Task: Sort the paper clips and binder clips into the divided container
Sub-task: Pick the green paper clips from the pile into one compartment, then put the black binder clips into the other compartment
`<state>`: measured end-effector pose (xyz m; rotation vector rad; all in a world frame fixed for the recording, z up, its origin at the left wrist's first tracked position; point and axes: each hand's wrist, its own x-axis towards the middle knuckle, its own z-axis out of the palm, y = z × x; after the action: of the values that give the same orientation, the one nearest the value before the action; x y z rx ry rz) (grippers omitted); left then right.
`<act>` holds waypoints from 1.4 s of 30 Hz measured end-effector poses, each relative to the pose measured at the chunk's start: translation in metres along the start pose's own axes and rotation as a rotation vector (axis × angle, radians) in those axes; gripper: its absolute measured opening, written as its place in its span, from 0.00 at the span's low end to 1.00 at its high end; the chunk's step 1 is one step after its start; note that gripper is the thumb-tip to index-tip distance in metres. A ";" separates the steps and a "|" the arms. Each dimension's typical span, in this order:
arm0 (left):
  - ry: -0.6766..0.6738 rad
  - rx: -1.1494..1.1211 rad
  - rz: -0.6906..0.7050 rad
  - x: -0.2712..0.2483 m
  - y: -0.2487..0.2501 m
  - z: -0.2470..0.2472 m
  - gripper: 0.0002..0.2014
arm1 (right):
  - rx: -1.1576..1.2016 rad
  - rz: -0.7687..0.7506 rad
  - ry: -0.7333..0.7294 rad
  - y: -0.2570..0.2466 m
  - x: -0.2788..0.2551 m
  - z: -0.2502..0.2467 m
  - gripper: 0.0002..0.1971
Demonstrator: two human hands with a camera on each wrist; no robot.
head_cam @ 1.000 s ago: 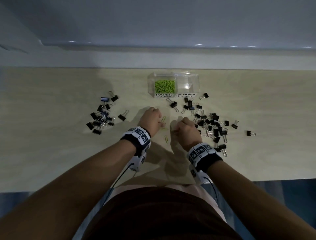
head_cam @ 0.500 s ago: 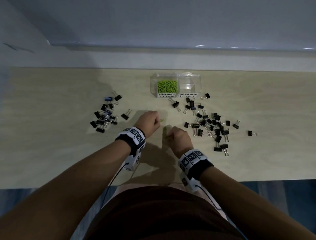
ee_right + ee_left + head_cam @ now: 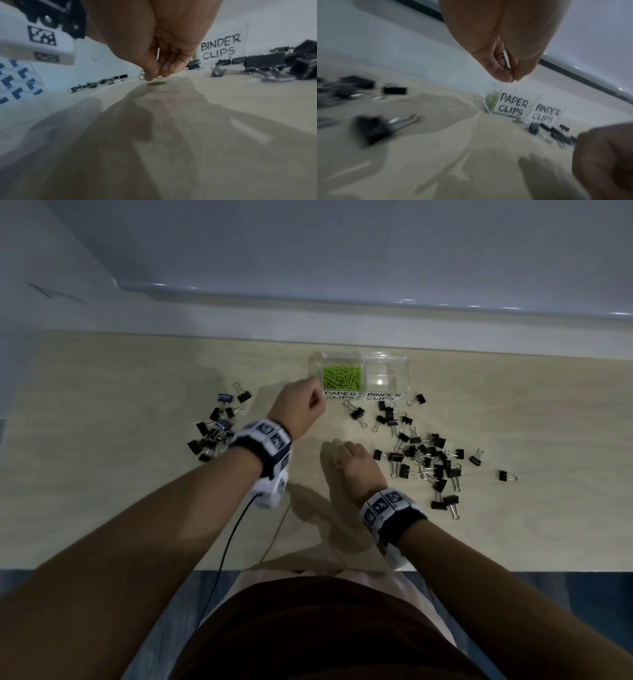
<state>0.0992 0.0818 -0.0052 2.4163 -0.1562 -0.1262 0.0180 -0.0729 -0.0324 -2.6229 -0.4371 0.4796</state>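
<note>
The clear divided container (image 3: 406,378) stands at the back of the table. Its left cell, labelled PAPER CLIPS (image 3: 513,106), holds green paper clips (image 3: 342,376); the BINDER CLIPS cell (image 3: 387,378) looks empty. My left hand (image 3: 313,402) hovers at the container's front left corner with thumb and fingertip (image 3: 503,77) pinched together; the clip in the pinch is hidden. My right hand (image 3: 337,448) is down on the table, its fingertips (image 3: 173,69) pinching a green paper clip (image 3: 157,83) that lies there. Black binder clips lie in a left pile (image 3: 215,429) and a wider right scatter (image 3: 424,453).
A lone binder clip (image 3: 507,475) lies far right. A thin black cable (image 3: 233,529) runs from the left wrist band toward the table's front edge (image 3: 102,568). A pale wall ledge (image 3: 205,326) borders the table's back.
My left hand has risen from the table centre and moved forward to the container's paper clip cell. My right hand stayed low at the centre, closing on a clip.
</note>
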 end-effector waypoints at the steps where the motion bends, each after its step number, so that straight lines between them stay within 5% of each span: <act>1: 0.004 -0.006 0.020 0.013 0.007 0.001 0.02 | 0.006 0.002 0.010 0.001 0.004 -0.001 0.12; 9: -0.037 0.075 -0.002 0.036 -0.007 -0.002 0.09 | 0.034 0.149 -0.096 0.011 0.021 0.000 0.14; 14: 0.082 0.280 -0.279 -0.019 -0.086 -0.042 0.13 | -0.090 0.200 -0.238 0.007 0.024 -0.003 0.24; 19: 0.024 0.332 -0.678 -0.086 -0.131 -0.087 0.39 | -0.213 0.031 -0.287 -0.008 0.026 -0.002 0.30; 23: -0.130 0.265 -0.669 -0.098 -0.121 -0.070 0.55 | -0.163 0.054 -0.213 0.004 0.024 -0.012 0.23; 26: -0.142 0.277 -0.598 -0.094 -0.108 -0.051 0.49 | -0.025 0.100 0.003 0.007 0.042 -0.033 0.11; 31: -0.161 0.211 -0.515 -0.094 -0.086 -0.027 0.37 | 0.072 0.108 0.301 0.003 0.097 -0.076 0.07; 35: -0.164 0.091 -0.394 -0.090 -0.082 -0.021 0.32 | 0.018 0.114 0.254 0.012 0.125 -0.084 0.06; 39: -0.038 0.197 -0.454 -0.063 -0.093 -0.046 0.31 | -0.013 0.065 0.305 0.020 0.108 -0.080 0.06; 42: -0.095 0.256 -0.508 -0.035 -0.109 -0.065 0.36 | -0.084 -0.053 0.264 0.029 0.078 -0.063 0.09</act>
<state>0.0820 0.2109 -0.0271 2.6556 0.4273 -0.4764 0.1193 -0.0909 -0.0133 -2.6975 -0.4464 0.0970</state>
